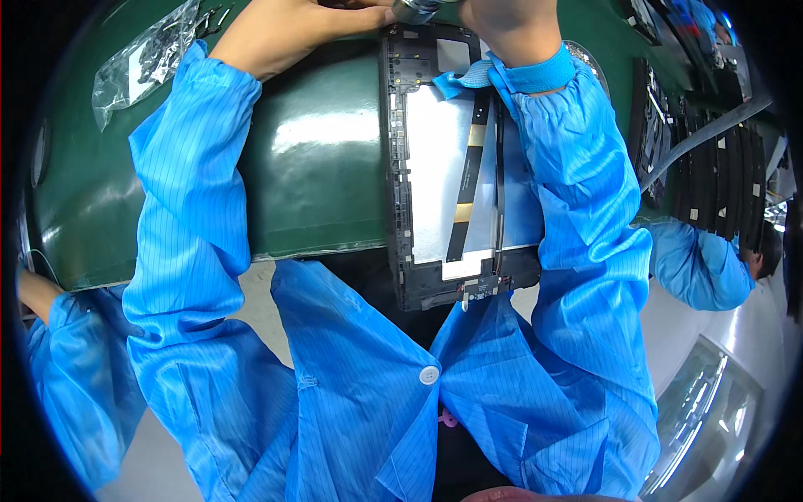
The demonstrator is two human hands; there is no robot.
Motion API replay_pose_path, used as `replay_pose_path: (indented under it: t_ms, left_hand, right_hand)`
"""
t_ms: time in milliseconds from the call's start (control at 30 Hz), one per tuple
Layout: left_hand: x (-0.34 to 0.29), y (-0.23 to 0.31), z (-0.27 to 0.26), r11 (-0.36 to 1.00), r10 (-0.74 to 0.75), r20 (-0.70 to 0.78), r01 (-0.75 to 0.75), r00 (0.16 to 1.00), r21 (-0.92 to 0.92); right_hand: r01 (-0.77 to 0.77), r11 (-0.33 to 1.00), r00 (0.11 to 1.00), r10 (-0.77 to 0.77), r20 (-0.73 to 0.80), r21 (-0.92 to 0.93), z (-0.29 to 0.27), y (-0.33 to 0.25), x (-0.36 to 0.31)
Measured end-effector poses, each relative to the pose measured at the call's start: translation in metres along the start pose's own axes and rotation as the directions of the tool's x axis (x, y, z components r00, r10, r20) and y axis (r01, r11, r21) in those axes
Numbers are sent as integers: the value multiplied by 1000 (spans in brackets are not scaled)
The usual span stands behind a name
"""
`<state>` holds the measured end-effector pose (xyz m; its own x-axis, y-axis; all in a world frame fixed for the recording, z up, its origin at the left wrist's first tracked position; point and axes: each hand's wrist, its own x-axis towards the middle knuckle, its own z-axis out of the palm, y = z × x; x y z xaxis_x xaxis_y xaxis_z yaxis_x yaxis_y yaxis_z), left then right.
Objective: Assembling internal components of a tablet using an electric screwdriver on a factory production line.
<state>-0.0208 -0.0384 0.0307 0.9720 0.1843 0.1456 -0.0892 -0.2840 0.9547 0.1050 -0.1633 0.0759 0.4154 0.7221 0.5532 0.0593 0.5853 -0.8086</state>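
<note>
An opened tablet (523, 201) lies lengthwise in front of me, its lower end jutting past the table edge. It shows a silver inner plate, a black flat ribbon cable (471, 171) with gold bands, and a small circuit board (485, 289) at its near end. At the top edge of the picture, my left hand (288, 32) reaches in, thumb stretched to a shiny metal cylinder (414, 10) and fingers curled in, partly cut off. My right hand (512, 27) is closed at the cylinder's other side, above the tablet's far end; its fingertips are out of view. A blue wrist strap (535, 75) circles that wrist.
A clear plastic bag (146, 63) of small dark parts lies at the far left of the green table (318, 184). Dark tablet-like panels (719, 171) stand in a row at right, with a grey strap (711, 138) before them. Blue-sleeved people (703, 263) sit on both sides.
</note>
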Motion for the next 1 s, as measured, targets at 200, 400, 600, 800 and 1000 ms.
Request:
replay_pose_path:
  t_ms: [200,400,600,800,1000]
  left_hand:
    - [10,0,3,1000,1,28,-1,1000,-9]
    - [6,-2,2,999,-37,5,37,999,37]
    - [15,-1,7,1000,-17,25,17,1000,4]
    - [15,2,6,999,-43,17,43,999,12]
    - [3,-5,2,999,-47,-6,47,999,21]
  right_hand:
    - [-90,996,994,89,-67,-16,-6,-10,2]
    - [-68,996,997,65,-52,-61,-2,-4,-1]
    - [-109,994,992,109,-66,1,-10,-12,0]
    - [-74,996,995,70,-68,-57,-16,-1,3]
    - [-99,995,993,99,-59,3,1,-2,-2]
